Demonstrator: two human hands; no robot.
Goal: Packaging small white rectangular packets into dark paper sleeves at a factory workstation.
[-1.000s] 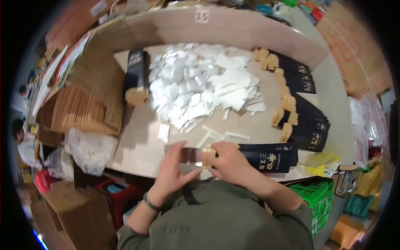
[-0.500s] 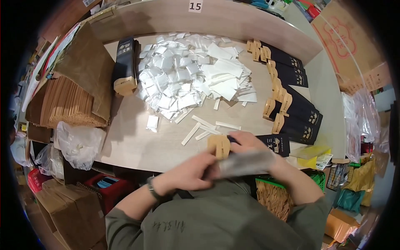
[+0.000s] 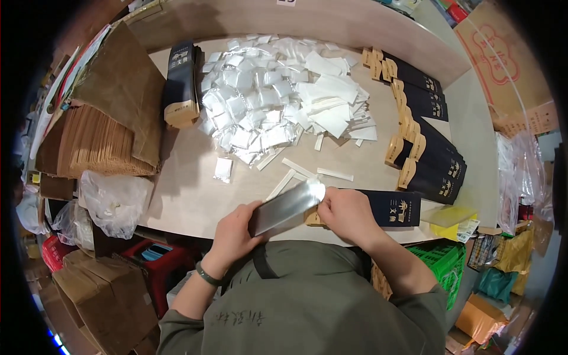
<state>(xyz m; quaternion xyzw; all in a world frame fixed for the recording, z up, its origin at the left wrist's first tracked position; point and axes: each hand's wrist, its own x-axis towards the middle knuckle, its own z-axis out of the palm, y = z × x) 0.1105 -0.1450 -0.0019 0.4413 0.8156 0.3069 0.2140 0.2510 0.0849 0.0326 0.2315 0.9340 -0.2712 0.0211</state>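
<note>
A long silver foil pouch (image 3: 287, 208) slants up to the right between my hands, just above the table's near edge. My left hand (image 3: 235, 229) grips its lower left end, thumb in front. At its rounded upper right end, my right hand (image 3: 350, 216) has its fingers bent and pressed against the rim. Beneath the right hand lies a black packet (image 3: 397, 207) with a tan end, partly hidden by hand and pouch. Several narrow cream paper-wrapped strips (image 3: 335, 174) lie just beyond the pouch. One small clear-wrapped white packet (image 3: 223, 169) lies apart, left of them.
Small clear-wrapped packets (image 3: 245, 97) and flat white sachets (image 3: 331, 97) form a heap mid-table. Black packets with tan ends overlap in a row (image 3: 435, 160) at right; another stack (image 3: 180, 89) stands left. A cardboard box (image 3: 115, 100) of brown paper pieces stands at far left.
The silver pouch, blurred before in front of my right forearm, has moved left and up and now tilts. My left hand has shifted left; my right fingers now meet the pouch's end.
</note>
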